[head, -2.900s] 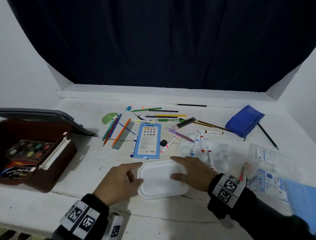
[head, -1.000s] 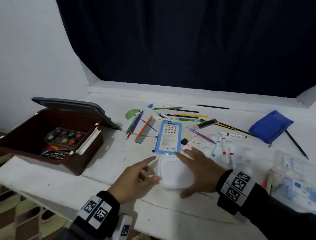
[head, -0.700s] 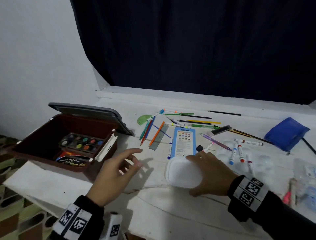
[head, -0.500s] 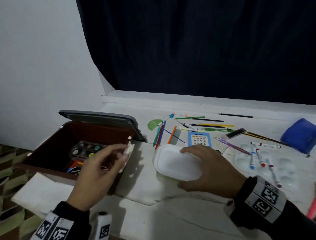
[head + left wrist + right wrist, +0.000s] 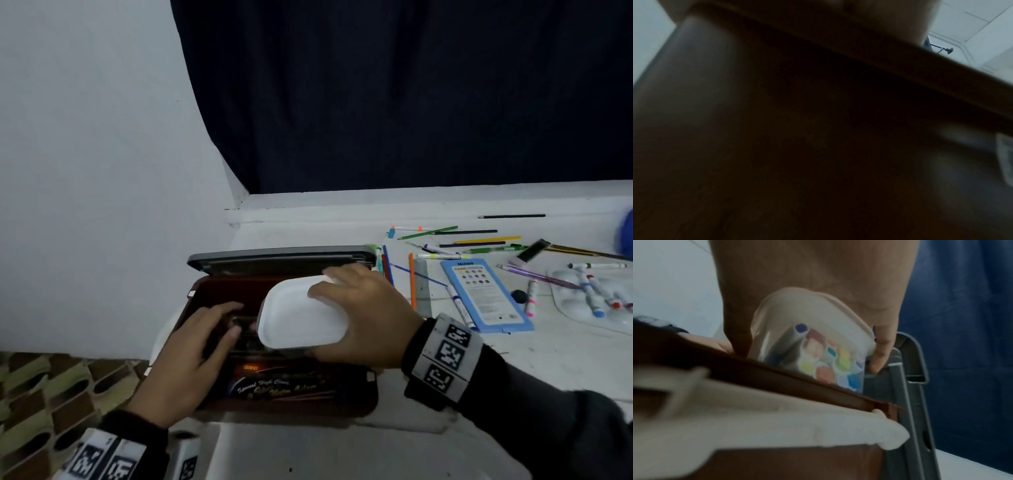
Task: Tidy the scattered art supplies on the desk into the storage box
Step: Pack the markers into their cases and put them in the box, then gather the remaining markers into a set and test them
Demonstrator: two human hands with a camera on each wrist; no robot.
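Storage box (image 5: 212, 284) looking like smooth brown plastic, its lid (image 5: 274, 258) grey plastic. Tub (image 5: 301, 318) showing matt white plastic top, clear sides (image 5: 818, 340). Bench (image 5: 548, 359) looking like rough painted white. Curtain (image 5: 411, 102) hanging as dark matt cloth.

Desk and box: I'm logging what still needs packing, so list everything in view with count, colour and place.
storage box: one, brown with grey lid, open, desk's left end
white-lidded container: one, clear sides, coloured pieces inside, over the box
paint card: one, blue, desk right of box
ruler: one, grey, beside card
pencils and pens: many, mixed colours, scattered behind card
markers: several, white, on clear palette
left hand: inside box, on its contents
right hand: grips container
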